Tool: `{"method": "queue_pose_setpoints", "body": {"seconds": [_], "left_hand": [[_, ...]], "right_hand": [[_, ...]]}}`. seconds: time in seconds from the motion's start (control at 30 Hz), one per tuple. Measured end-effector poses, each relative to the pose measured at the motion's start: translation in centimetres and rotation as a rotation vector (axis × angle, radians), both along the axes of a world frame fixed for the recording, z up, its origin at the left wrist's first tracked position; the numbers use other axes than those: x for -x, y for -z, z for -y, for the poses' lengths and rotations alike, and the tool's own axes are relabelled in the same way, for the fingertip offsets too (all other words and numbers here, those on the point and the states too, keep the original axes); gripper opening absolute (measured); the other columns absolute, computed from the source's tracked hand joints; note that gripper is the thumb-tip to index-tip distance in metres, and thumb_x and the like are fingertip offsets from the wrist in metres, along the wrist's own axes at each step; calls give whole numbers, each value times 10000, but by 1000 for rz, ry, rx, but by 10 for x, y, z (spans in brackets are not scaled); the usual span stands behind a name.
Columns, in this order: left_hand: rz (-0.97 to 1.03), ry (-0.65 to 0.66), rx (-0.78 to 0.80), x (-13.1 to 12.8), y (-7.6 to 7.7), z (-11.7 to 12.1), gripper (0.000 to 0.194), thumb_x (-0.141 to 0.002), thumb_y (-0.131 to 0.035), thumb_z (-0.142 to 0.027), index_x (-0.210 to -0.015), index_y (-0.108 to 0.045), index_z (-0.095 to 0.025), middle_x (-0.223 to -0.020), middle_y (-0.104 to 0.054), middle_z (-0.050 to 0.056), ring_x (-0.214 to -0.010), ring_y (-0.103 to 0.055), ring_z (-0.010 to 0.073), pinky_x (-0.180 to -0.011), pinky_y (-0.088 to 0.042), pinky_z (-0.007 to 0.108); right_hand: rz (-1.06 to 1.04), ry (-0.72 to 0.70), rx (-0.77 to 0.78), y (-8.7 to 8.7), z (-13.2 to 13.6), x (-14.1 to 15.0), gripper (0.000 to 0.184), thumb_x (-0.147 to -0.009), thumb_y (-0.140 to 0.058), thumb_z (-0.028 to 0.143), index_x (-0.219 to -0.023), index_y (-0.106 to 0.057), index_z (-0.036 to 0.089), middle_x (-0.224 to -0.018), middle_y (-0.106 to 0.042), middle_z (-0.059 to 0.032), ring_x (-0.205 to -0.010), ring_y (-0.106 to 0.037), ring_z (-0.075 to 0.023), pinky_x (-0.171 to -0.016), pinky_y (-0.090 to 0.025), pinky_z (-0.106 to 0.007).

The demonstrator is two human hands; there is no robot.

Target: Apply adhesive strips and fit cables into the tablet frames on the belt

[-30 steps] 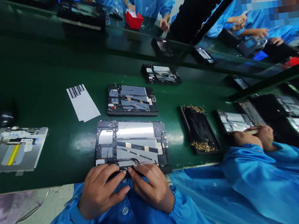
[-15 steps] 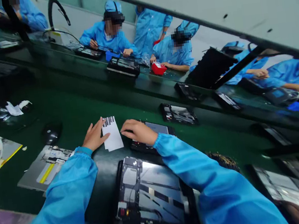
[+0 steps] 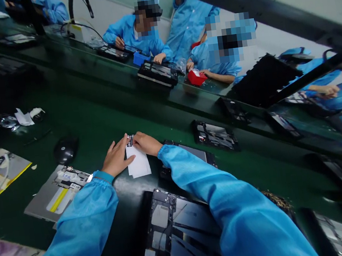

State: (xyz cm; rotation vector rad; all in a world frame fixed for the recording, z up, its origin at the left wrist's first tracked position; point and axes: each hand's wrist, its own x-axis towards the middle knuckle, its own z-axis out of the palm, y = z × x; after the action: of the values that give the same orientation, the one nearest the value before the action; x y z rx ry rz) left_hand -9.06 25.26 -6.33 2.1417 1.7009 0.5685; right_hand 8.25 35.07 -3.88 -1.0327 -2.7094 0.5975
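Label sheet (image 3: 139, 165): I find it lying on the green bench (image 3: 100, 111), just left of and slightly below the centre of the frame. It is white, stepped along its bottom edge, with dark printed labels (image 3: 130, 139) at its top.

Left hand (image 3: 115, 157): I record it at the sheet's left edge, thumb spread apart from the fingers and reaching over the paper. Right hand (image 3: 145, 142): fingers bent over the printed end, covering part of it; I cannot tell from my station whether the fingertips are clamped on a label.

An opened device (image 3: 162, 228) sits at bottom centre, its inner parts exposed; the right sleeve (image 3: 218, 188) hides its right side from me. A second device (image 3: 194, 152) is partly hidden behind that sleeve, and a third (image 3: 216, 135) lies right of centre. I note a black mouse (image 3: 66, 150) left of the hands and, below it, a grey panel (image 3: 53, 196) with a yellow strip. Across the top, co-workers in blue sit near a red bin (image 3: 197, 78).
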Motion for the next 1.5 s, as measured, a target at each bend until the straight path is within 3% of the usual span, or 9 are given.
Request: {"method": "queue_pose_setpoints", "body": {"seconds": [0.23, 0.43, 0.53, 0.63, 0.83, 1.03, 1.2, 1.33, 1.5], "left_hand": [[-26, -5, -22, 1, 1, -2, 949, -923, -561, -436, -1612, 34, -167, -1606, -396, 121, -1514, -325, 237, -1261, -168, 495], [-75, 11, -33, -1, -8, -3, 836, -929, -588, -436, -1602, -163, -177, -1610, -383, 136, -1505, -338, 295, -1249, -212, 533], [-64, 48, -71, -4, -17, -1, 713, -990, -504, -474, -1565, -275, -120, -1624, -346, 161, -1496, -335, 341, -1243, -198, 575], [-14, 93, -134, -7, -24, -4, 687, -1042, -363, -531, -1543, -309, -65, -1632, -320, 157, -1492, -310, 365, -1227, -217, 605], [134, 16, -372, -20, -63, 19, 671, -1022, -341, -573, -1413, -483, -47, -1603, -368, 186, -1478, -345, 343, -1071, -350, 620], [224, 151, -435, -84, -126, 149, 347, -1016, -482, -344, -1336, -592, -264, -1371, -617, -1, -1286, -571, 249, -1088, -462, 542], [80, 613, -509, -143, -106, 230, 215, -958, -619, -227, -1161, -689, -213, -1068, -728, 49, -1024, -672, 219, -882, -567, 387], [41, 638, -555, -163, -87, 244, 141, -959, -615, -234, -1059, -705, -191, -948, -727, 44, -905, -676, 214, -818, -551, 372], [36, 661, -530, -168, -86, 242, 175, -966, -603, -283, -1073, -695, -180, -949, -715, 59, -895, -665, 222, -795, -542, 373]], "right_hand": [[-15, 27, 24, -8, 3, 12, 85, -952, -645, 167, -874, -625, 139, -932, -651, -17, -879, -641, -164, -847, -546, -363], [-183, 56, 112, -85, 17, -28, 162, -1001, -519, 141, -851, -574, 164, -879, -665, -39, -891, -649, -145, -873, -542, -310], [-407, 126, 278, -135, 72, -95, 161, -1030, -514, 276, -953, -595, 160, -846, -697, -11, -791, -685, -113, -767, -577, -261], [-629, 294, 468, -159, 165, -157, 181, -935, -688, 329, -886, -661, 157, -779, -730, -9, -719, -705, -112, -696, -587, -233], [-807, 615, 452, -109, 333, -217, 81, -847, -798, 220, -898, -737, 202, -815, -776, -23, -719, -742, -139, -648, -603, -238], [-699, 579, 68, -67, 392, -222, 208, -941, -652, 89, -1045, -752, 239, -1014, -759, -65, -957, -719, -177, -831, -598, -322], [-592, 578, -76, -45, 397, -218, 199, -954, -640, 122, -1077, -732, 249, -1238, -674, -93, -1123, -638, -222, -924, -556, -403], [-603, 585, -105, -35, 397, -218, 192, -957, -641, 144, -1085, -729, 257, -1172, -683, -80, -1086, -648, -215, -896, -562, -390], [-602, 598, -133, -33, 396, -217, 203, -962, -629, 165, -1097, -731, 278, -1139, -698, -73, -1051, -667, -221, -864, -577, -395]]}}
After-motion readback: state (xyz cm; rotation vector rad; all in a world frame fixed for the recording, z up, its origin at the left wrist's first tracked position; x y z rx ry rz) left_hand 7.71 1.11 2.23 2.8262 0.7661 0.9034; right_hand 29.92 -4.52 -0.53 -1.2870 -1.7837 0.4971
